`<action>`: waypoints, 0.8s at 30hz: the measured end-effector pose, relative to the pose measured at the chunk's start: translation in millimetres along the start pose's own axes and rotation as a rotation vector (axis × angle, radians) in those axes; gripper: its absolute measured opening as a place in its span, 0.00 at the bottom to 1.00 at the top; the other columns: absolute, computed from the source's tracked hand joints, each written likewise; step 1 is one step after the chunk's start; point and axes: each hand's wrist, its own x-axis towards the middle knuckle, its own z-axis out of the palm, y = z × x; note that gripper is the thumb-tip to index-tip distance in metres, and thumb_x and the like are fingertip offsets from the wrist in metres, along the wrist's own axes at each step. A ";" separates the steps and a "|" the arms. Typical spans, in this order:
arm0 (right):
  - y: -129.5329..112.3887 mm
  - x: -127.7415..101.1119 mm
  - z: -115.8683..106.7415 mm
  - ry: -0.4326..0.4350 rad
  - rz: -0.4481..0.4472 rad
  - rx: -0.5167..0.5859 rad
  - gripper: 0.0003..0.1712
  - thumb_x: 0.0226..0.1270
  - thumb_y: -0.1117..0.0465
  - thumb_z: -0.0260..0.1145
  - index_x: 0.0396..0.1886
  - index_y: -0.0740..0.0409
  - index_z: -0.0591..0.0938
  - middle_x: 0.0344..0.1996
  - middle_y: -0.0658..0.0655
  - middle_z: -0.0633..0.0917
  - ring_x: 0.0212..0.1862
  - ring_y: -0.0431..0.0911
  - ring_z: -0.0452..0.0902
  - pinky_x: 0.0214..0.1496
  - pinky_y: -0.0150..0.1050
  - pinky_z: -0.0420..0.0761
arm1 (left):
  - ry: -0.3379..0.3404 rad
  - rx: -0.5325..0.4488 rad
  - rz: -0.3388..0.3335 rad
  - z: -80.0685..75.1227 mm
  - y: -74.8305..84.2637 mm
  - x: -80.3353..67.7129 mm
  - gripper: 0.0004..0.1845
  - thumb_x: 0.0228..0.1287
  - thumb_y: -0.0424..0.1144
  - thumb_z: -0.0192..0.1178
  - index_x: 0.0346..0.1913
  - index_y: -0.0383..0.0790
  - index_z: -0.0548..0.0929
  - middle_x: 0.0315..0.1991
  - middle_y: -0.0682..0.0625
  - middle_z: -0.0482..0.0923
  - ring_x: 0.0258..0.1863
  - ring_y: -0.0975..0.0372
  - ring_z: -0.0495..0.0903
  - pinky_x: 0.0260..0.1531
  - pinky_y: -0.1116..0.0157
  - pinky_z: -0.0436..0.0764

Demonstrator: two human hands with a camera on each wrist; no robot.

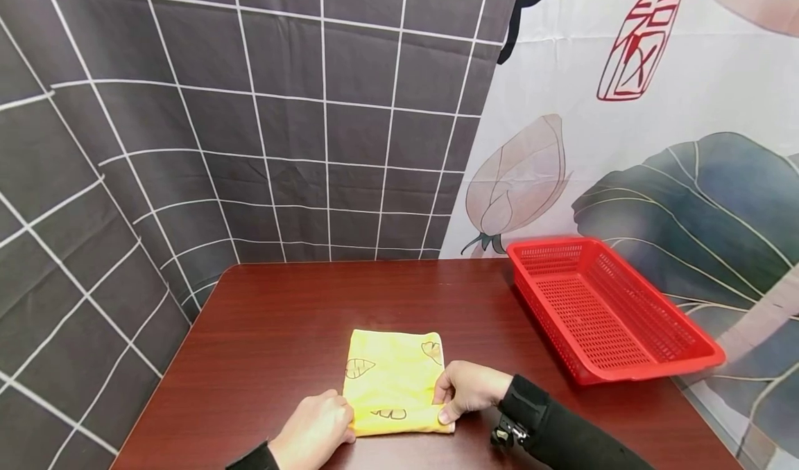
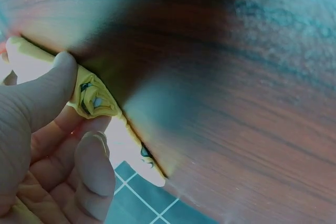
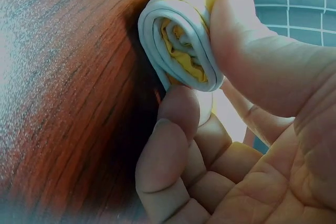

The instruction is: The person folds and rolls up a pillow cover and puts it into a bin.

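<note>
A yellow cloth [image 1: 393,366] with brown line drawings lies on the table, its near edge rolled up into a thick tube. My left hand [image 1: 317,425] pinches the left end of that roll between thumb and fingers. At the right end, my right hand [image 1: 469,389] grips the roll the same way. The left wrist view shows the coiled yellow end [image 2: 94,98] beside my thumb. In the right wrist view the other end of the roll [image 3: 181,51] shows white-edged layers wound in a spiral. The far part of the cloth lies flat.
A red plastic basket [image 1: 624,369] with perforated sides stands at the right of the brown table [image 1: 281,303]. Behind the table hang a grey gridded curtain [image 1: 281,130] and a white sheet [image 1: 562,75] printed with flowers and leaves.
</note>
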 end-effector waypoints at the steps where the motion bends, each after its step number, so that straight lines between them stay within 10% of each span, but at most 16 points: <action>1: 0.1 -0.1 0.2 0.001 0.001 -0.001 0.10 0.51 0.68 0.85 0.27 0.56 0.88 0.21 0.48 0.87 0.26 0.35 0.76 0.30 0.28 0.72 | -0.002 -0.004 0.000 0.0 -0.2 0.2 0.15 0.47 0.45 0.77 0.19 0.53 0.78 0.20 0.62 0.73 0.25 0.66 0.71 0.24 0.70 0.70; 15: 1.2 -3.3 3.5 0.049 -0.019 -0.041 0.14 0.53 0.68 0.84 0.28 0.51 0.85 0.20 0.43 0.80 0.26 0.35 0.73 0.32 0.30 0.70 | -0.084 -0.055 -0.058 -2.3 -1.2 3.1 0.20 0.44 0.47 0.81 0.22 0.51 0.75 0.20 0.62 0.71 0.24 0.66 0.71 0.24 0.66 0.71; 24: 6.8 -18.3 23.6 0.335 -0.272 -0.342 0.08 0.54 0.61 0.84 0.29 0.48 0.90 0.27 0.39 0.86 0.32 0.28 0.76 0.36 0.28 0.78 | -0.075 -0.075 -0.078 -2.7 -0.9 1.9 0.18 0.47 0.46 0.81 0.24 0.50 0.78 0.21 0.62 0.74 0.24 0.66 0.71 0.24 0.66 0.71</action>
